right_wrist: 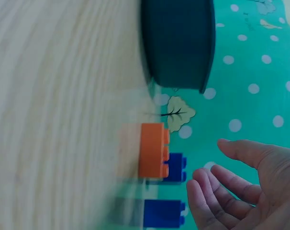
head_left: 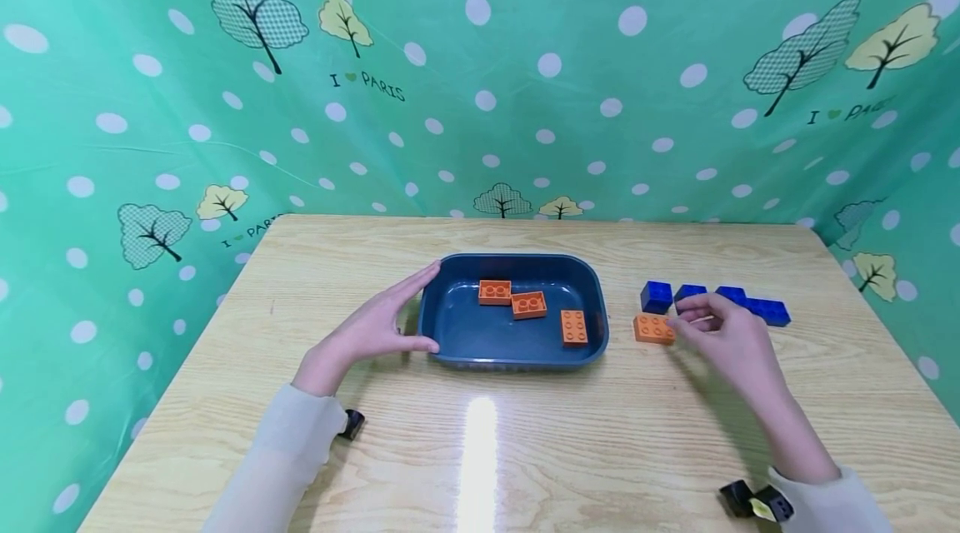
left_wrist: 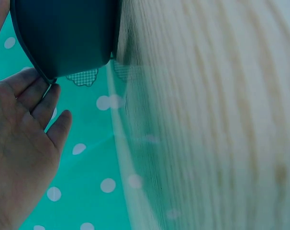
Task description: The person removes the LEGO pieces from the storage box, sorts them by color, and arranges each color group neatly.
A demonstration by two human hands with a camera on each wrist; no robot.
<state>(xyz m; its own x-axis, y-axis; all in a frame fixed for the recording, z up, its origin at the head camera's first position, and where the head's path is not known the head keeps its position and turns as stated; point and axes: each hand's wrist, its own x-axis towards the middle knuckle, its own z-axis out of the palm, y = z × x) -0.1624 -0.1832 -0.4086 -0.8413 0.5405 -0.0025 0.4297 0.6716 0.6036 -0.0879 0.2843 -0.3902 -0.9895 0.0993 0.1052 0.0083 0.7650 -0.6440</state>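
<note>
My left hand (head_left: 375,329) spreads across the left end of a dark blue rectangular tub (head_left: 517,365), its thumb at the front corner and its fingertips at the back one. In the left wrist view the fingers (left_wrist: 42,98) touch the tub's rim. Three orange toy bricks lie inside, one of them (head_left: 573,328) studs up near the right wall. Right of the tub, an orange brick (head_left: 651,329) rests on the table. My right hand (head_left: 720,337) hovers just beside that brick; the right wrist view shows a gap between the brick (right_wrist: 152,151) and the loosely bent fingers (right_wrist: 236,184).
Several blue bricks stand in a row behind the orange one, the leftmost (head_left: 656,297) nearest the tub and the rightmost (head_left: 770,312) past my right hand. The wooden table (head_left: 570,441) meets a green dotted cloth (head_left: 450,133) at its back and sides.
</note>
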